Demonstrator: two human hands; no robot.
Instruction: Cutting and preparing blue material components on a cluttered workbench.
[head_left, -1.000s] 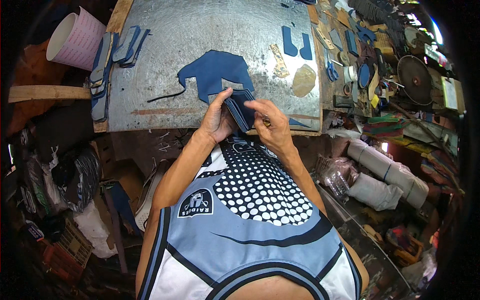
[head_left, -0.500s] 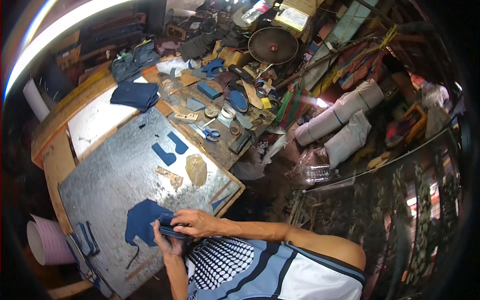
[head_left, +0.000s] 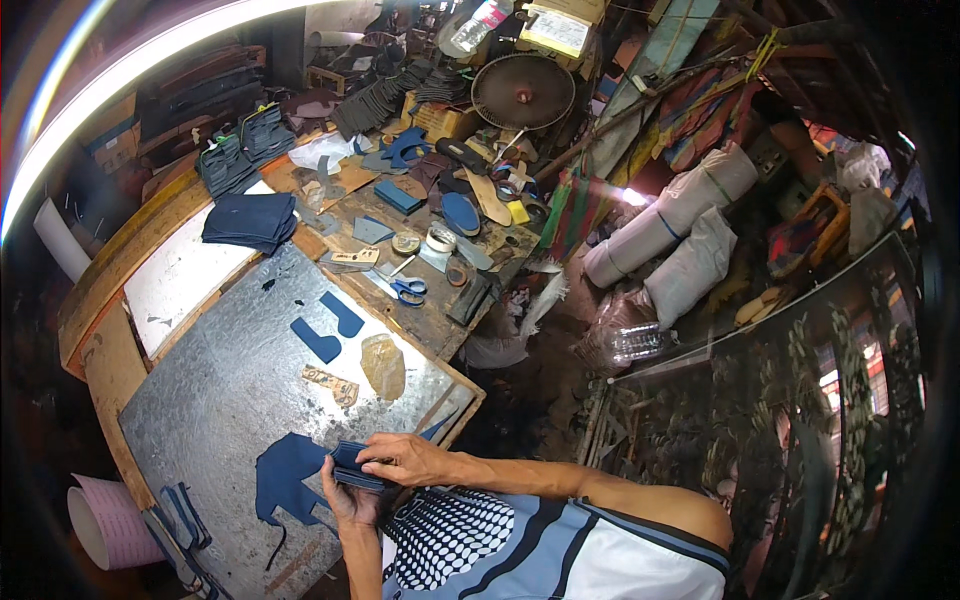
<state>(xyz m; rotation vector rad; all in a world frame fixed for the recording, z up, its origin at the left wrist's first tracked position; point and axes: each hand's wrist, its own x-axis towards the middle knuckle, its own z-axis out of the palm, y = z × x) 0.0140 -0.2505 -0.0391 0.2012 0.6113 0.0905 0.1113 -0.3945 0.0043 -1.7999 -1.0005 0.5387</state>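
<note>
Close to my body, my left hand [head_left: 350,502] is closed round a small stack of dark blue cut pieces [head_left: 352,460]. From the right, my right hand [head_left: 408,460] has its bent fingers on the same stack. A larger irregular blue sheet [head_left: 288,474] lies flat on the grey metal-topped table [head_left: 190,400] just left of my hands, partly covered by them. Farther up the table are two bent blue pieces, one [head_left: 316,341] nearer and one [head_left: 343,314] beyond it. A yellowish translucent slab [head_left: 383,366] rests beside a marked tan strip [head_left: 331,385].
A wooden bench [head_left: 440,330] adjoins the metal top, with blue-handled scissors [head_left: 408,290], a tape roll [head_left: 440,237] and sole-shaped pieces [head_left: 461,213]. Folded dark blue cloth [head_left: 250,221] lies at the far left. A pink roll [head_left: 112,525] stands by the left edge.
The view has shifted slightly, so the table sits a little to the left. Both hands keep hold of the blue stack, whose layers now look tilted differently.
</note>
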